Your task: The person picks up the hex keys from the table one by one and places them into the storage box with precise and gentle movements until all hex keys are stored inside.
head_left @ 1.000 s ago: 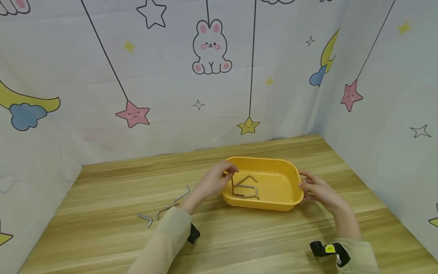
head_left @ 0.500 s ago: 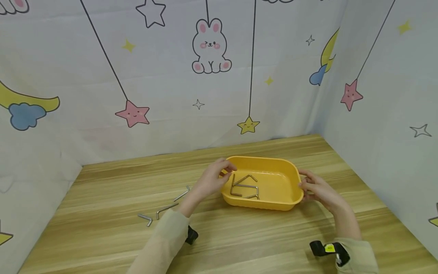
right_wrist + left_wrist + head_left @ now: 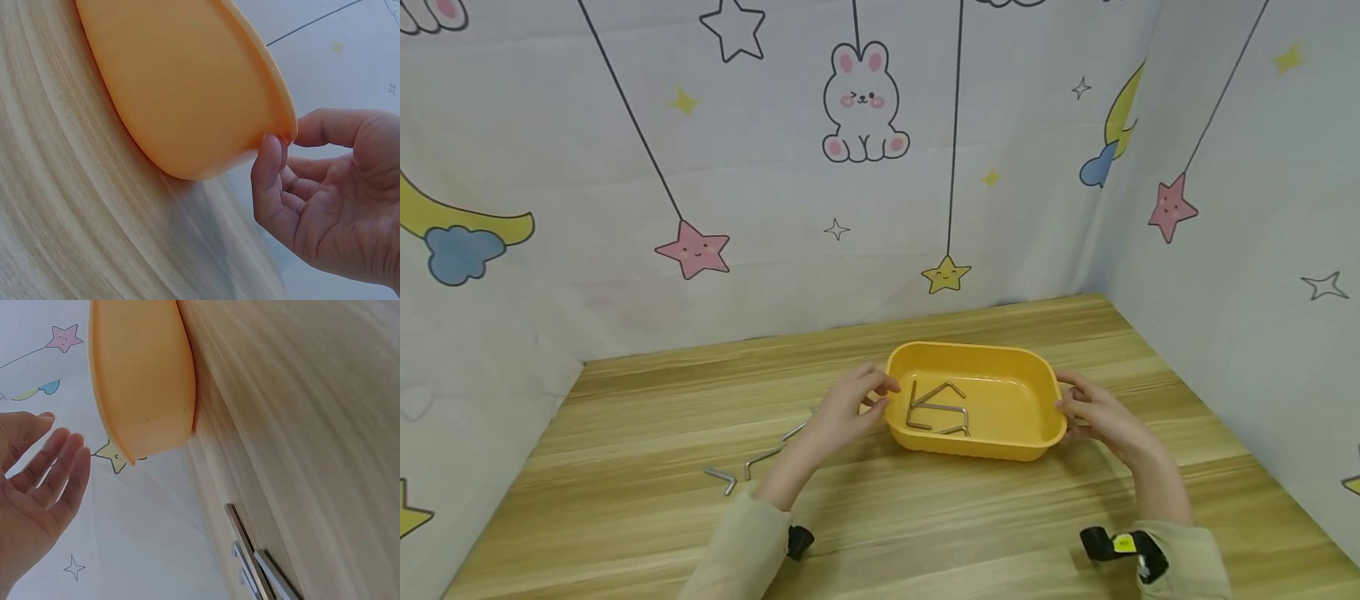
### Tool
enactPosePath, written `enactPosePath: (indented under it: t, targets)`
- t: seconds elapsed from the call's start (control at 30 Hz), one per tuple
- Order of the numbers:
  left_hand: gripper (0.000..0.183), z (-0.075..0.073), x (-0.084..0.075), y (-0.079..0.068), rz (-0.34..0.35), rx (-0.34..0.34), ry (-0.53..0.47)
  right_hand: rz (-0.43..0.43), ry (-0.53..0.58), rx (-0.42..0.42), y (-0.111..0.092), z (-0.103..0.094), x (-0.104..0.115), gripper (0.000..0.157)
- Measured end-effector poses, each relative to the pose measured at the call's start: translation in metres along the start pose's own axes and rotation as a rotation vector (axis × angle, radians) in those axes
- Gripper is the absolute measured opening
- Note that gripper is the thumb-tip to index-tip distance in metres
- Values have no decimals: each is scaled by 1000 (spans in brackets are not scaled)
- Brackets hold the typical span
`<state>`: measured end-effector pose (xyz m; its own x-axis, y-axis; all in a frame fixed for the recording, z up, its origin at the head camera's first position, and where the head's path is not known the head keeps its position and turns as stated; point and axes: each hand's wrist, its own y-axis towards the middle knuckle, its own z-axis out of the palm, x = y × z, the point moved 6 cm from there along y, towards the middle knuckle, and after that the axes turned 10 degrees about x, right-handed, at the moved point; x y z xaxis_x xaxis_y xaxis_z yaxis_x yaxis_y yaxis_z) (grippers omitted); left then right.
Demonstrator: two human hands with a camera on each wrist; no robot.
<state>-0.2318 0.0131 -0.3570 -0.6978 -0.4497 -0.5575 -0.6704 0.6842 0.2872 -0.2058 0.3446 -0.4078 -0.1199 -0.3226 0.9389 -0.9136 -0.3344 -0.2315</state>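
White cloth (image 3: 775, 167) printed with stars and a rabbit hung behind the wood-grained table (image 3: 970, 525). Right of the frame's centre sat a yellow tray (image 3: 1011, 412), bent metal rods (image 3: 942, 407) overlapping toward its left end, their number hard to tell. More rods (image 3: 763, 457) lay at lower left. The left hand (image 3: 842, 412), fingers loosely parted and holding nothing, hovered just beside the tray's left end; the right hand (image 3: 1101, 421) pinched the rim at the right.

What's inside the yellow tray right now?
Bent metal rods lie inside the yellow tray, some overlapping, toward its left end. The near wall hides whatever lies right behind it, perhaps a rod's tip, so that strip can't be seen.
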Motion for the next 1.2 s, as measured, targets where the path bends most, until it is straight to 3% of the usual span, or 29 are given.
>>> enactPosePath:
  t: [0.37, 0.57, 0.83, 1.2]
  targets:
    - [18, -1, -12, -20, -54, -1, 169, 27, -2, -2, 0, 0, 0, 68]
    - [18, 1, -12, -27, -67, 8, 207, 23, -4, -1, 0, 0, -1, 68]
    - [20, 0, -10, -39, -121, 19, 329, 17, 0, -3, 0, -1, -2, 69]
    - [20, -1, -3, -57, -191, 47, 334, 18, 4, 3, 1, 0, -2, 69]
